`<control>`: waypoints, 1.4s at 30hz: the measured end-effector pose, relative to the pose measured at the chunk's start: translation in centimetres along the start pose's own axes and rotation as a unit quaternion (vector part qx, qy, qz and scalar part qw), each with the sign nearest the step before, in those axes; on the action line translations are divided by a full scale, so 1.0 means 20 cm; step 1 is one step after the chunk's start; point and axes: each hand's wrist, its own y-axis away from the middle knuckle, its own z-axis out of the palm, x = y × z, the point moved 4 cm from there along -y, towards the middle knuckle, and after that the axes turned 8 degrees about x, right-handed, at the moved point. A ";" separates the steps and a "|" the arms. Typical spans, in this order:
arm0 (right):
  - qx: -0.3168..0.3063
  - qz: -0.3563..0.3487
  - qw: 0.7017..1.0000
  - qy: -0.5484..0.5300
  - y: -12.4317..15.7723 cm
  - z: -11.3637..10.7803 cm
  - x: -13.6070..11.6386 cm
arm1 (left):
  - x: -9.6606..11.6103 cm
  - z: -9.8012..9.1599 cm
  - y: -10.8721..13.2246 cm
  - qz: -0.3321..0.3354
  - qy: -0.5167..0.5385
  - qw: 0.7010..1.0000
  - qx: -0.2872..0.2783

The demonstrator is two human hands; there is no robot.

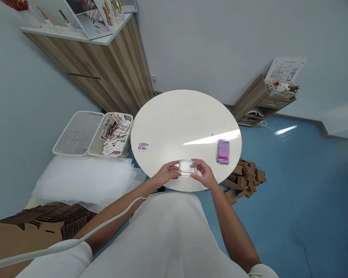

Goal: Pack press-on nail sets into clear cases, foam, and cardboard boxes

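Between my two hands, over the near part of the round white table [179, 112], is a clear plastic box [187, 166]. My left hand [166, 173] grips its left end, thumb below and fingers above. At the right end my right hand [204, 173] holds it the same way. Whether the lid is fully closed, I cannot tell. A small card with purple printed shapes [143, 146] lies on the table to the left. Toward the right edge rests a purple packet or card [223, 151], blurred out in part.
Left of the table, one white basket [96, 147] holds printed cards and another [72, 153] holds clear plastic boxes. Below them are translucent sheets [84, 179] and stacked cardboard [26, 235]. Small brown boxes [245, 177] lie on the floor at right. A wooden cabinet [118, 65] stands behind.
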 end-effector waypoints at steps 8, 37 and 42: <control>0.015 0.104 0.994 0.000 0.00 0.01 0.12 | -0.10 0.01 0.00 -0.005 -0.075 0.995 0.061; 0.031 0.256 0.965 -0.048 0.15 -0.03 0.47 | -0.31 0.04 -0.08 -0.042 -0.084 0.977 0.191; 0.033 0.253 0.967 0.010 0.17 0.00 0.54 | -0.40 0.01 -0.10 -0.047 -0.114 0.968 0.219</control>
